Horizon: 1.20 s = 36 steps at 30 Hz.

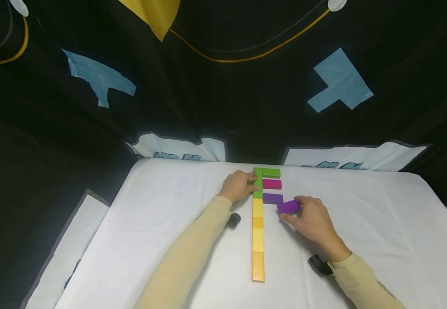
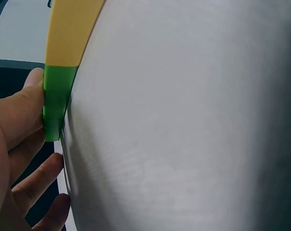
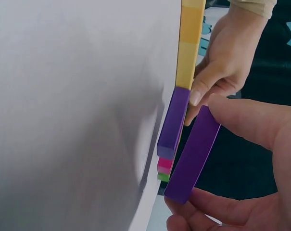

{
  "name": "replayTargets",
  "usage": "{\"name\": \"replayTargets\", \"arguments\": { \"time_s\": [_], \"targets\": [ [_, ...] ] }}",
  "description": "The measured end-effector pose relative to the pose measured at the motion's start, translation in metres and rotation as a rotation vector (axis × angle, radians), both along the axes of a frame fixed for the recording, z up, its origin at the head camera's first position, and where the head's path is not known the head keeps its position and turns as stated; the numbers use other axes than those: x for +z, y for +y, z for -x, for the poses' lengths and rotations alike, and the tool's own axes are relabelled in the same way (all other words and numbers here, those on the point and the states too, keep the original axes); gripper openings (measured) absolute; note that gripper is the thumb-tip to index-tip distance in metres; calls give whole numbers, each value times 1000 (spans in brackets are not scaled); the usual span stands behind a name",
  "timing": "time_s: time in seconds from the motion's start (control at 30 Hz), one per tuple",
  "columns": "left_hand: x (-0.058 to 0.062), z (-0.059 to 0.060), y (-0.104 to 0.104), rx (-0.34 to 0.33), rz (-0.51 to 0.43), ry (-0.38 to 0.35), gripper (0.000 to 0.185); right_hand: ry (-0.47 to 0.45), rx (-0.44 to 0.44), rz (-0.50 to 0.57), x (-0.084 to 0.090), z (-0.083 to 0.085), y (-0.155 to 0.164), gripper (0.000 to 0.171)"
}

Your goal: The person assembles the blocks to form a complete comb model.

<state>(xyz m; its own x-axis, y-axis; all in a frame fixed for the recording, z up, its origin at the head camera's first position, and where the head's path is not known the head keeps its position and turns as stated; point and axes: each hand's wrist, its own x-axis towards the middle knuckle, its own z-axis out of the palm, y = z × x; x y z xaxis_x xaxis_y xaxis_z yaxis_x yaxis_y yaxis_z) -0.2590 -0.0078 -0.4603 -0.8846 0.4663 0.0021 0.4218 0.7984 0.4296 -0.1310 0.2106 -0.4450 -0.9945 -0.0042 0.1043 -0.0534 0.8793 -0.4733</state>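
A line of blocks runs down the white table (image 1: 169, 223): a green block (image 1: 258, 183) at the far end, then several yellow and orange blocks (image 1: 258, 240). Beside the green one lie a short green block (image 1: 271, 173), a magenta block (image 1: 272, 184) and a dark purple block (image 1: 273, 198). My left hand (image 1: 239, 185) presses its fingers against the green block's (image 2: 56, 98) left side. My right hand (image 1: 312, 219) pinches a purple block (image 1: 288, 207) just right of the dark purple one (image 3: 174, 122); in the right wrist view this held block (image 3: 193, 154) sits between thumb and fingers.
Black cloth with light blue shapes (image 1: 339, 81) hangs behind the table. White panels (image 1: 354, 156) stand at the table's far edge. A small black object (image 1: 233, 219) lies under my left forearm. Bare white tabletop spreads left and right of the blocks.
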Motion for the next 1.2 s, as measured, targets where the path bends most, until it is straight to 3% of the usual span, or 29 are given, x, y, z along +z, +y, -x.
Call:
{"name": "replayTargets", "arguments": {
  "time_s": [0.43,1.03,1.2],
  "targets": [
    [1,0,3,6,14,4,50,-13,25,-59,-2,2,-16,63],
    [-1,0,1,16,15,0,50,-29,38,-231,-5,8,-34,61],
    [0,0,1,18,23,2,50,-35,44,-216,-5,9,-32,56]
  ]
}}
